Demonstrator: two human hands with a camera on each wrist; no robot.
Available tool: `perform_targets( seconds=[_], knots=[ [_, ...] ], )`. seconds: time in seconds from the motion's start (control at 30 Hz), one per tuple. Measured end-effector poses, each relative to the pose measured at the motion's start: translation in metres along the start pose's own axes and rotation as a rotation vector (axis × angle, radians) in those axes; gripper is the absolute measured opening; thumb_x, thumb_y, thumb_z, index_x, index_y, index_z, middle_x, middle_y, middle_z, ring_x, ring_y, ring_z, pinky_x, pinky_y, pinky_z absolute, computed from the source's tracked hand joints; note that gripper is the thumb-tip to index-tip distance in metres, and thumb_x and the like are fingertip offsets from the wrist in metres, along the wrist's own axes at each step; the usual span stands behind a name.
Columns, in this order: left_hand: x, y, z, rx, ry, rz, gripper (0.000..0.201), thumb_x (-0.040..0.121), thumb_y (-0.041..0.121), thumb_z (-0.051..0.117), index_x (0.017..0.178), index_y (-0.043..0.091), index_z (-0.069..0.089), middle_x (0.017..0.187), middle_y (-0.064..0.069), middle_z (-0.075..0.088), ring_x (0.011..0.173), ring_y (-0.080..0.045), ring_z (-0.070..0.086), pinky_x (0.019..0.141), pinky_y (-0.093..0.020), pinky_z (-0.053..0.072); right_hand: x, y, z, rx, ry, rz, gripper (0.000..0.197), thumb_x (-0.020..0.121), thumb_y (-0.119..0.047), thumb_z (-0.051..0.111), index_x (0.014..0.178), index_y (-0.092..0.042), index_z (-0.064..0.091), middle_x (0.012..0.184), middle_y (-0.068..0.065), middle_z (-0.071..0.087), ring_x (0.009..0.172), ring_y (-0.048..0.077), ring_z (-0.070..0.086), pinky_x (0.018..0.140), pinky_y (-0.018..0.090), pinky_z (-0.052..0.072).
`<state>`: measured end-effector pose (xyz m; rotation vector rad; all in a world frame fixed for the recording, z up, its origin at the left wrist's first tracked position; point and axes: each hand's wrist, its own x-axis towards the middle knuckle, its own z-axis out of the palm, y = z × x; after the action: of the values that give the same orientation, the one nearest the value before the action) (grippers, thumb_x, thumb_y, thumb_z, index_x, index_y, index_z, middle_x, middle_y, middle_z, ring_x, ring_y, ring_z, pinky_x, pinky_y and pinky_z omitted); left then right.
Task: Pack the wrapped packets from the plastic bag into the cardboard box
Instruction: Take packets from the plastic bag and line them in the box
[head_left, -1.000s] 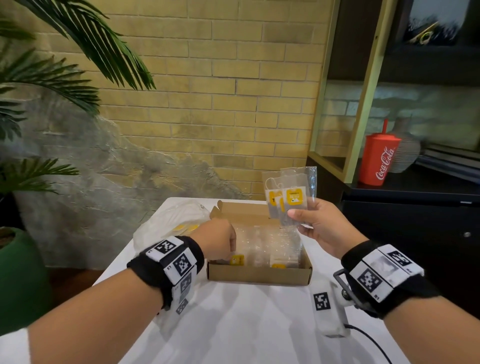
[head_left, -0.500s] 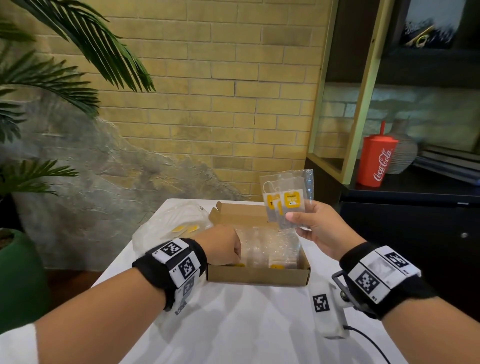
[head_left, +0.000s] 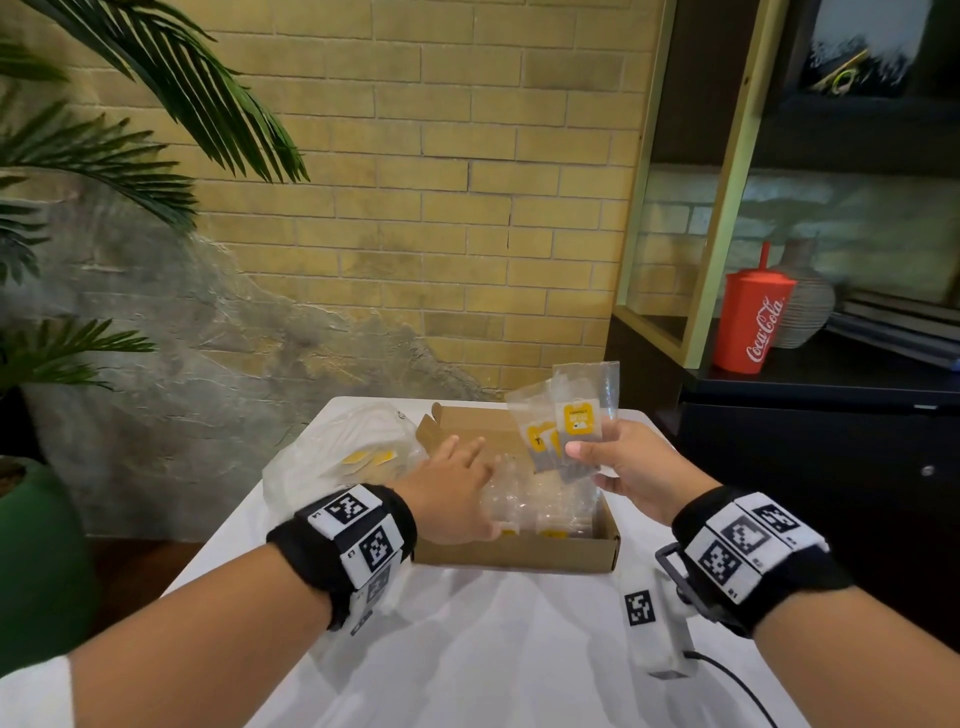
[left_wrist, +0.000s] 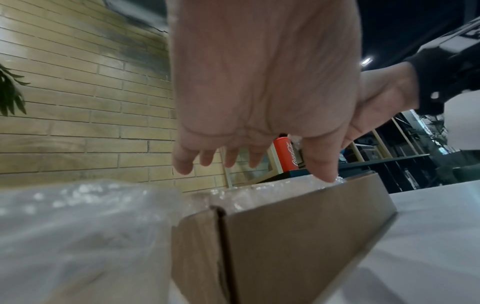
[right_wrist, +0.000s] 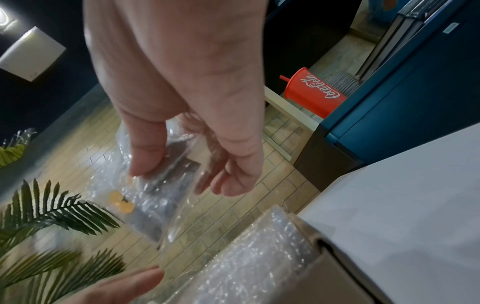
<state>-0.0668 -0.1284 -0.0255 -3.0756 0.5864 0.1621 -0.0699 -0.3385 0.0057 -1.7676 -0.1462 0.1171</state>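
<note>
The left hand (head_left: 457, 488), seen fisted inside the cardboard box (head_left: 519, 556) a second ago, has been lifted and its grip released, fingers spread above the bubble-wrapped packets already laid inside. A fan of wrapped packets (head_left: 566, 421) is pinched upright between thumb and fingers of the right hand (head_left: 628, 467), held just above the box's far right corner. To the left of the box, the plastic bag (head_left: 332, 457) is seen on the white worktop (head_left: 493, 649), with yellow-labelled packets showing through it. The released grip suggests one placement is finished; the next packet is likely to be taken from the right hand.
</note>
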Motion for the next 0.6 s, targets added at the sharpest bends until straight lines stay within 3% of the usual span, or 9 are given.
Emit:
perform_targets(
  seconds=[0.07, 0.17, 0.27, 0.43, 0.6],
  knots=[
    [0.003, -0.002, 0.007, 0.004, -0.047, 0.031, 0.070, 0.092, 0.044, 0.045, 0.150, 0.023, 0.012, 0.159, -0.001, -0.009, 0.145, -0.029, -0.014, 0.118, -0.051, 0.004, 0.002, 0.002, 0.002, -0.033, -0.008, 0.038, 0.020, 0.088, -0.012, 0.060, 0.108, -0.014, 0.064, 0.097, 0.002, 0.066, 0.089, 0.015, 0.052, 0.073, 0.027, 0.036],
    [0.003, -0.005, 0.011, -0.078, 0.151, 0.092, 0.047, 0.091, 0.028, 0.052, 0.137, 0.023, 0.041, 0.155, -0.002, 0.018, 0.146, -0.024, 0.004, 0.117, -0.046, 0.015, 0.004, 0.003, 0.003, -0.007, 0.012, 0.045, 0.022, 0.089, -0.011, 0.060, 0.111, -0.012, 0.063, 0.098, 0.003, 0.065, 0.091, 0.017, 0.053, 0.070, 0.026, 0.038],
    [0.000, -0.005, 0.008, -0.117, 0.310, 0.102, 0.032, 0.089, 0.016, 0.053, 0.121, 0.021, 0.055, 0.143, -0.003, 0.035, 0.137, -0.020, 0.023, 0.111, -0.035, 0.026, 0.004, 0.002, 0.004, 0.026, 0.021, 0.045, 0.023, 0.089, -0.010, 0.059, 0.112, -0.010, 0.061, 0.101, 0.006, 0.065, 0.094, 0.020, 0.052, 0.068, 0.025, 0.038],
    [0.001, -0.002, 0.008, -0.102, 0.245, 0.045, 0.023, 0.084, 0.032, 0.063, 0.103, 0.019, 0.064, 0.141, 0.000, 0.037, 0.131, -0.020, 0.027, 0.102, -0.032, 0.031, 0.002, -0.001, 0.003, 0.036, 0.023, 0.047, 0.023, 0.089, -0.010, 0.059, 0.112, -0.012, 0.061, 0.104, 0.006, 0.065, 0.095, 0.018, 0.054, 0.070, 0.024, 0.038],
    [-0.002, -0.004, -0.001, -0.095, 0.240, 0.072, 0.006, 0.081, 0.023, 0.067, 0.079, 0.017, 0.069, 0.135, 0.004, 0.043, 0.127, -0.017, 0.031, 0.101, -0.033, 0.035, 0.001, -0.001, -0.002, 0.031, 0.031, 0.050, 0.030, 0.089, -0.010, 0.059, 0.119, -0.009, 0.059, 0.109, 0.007, 0.065, 0.096, 0.017, 0.056, 0.074, 0.024, 0.040]
  ],
)
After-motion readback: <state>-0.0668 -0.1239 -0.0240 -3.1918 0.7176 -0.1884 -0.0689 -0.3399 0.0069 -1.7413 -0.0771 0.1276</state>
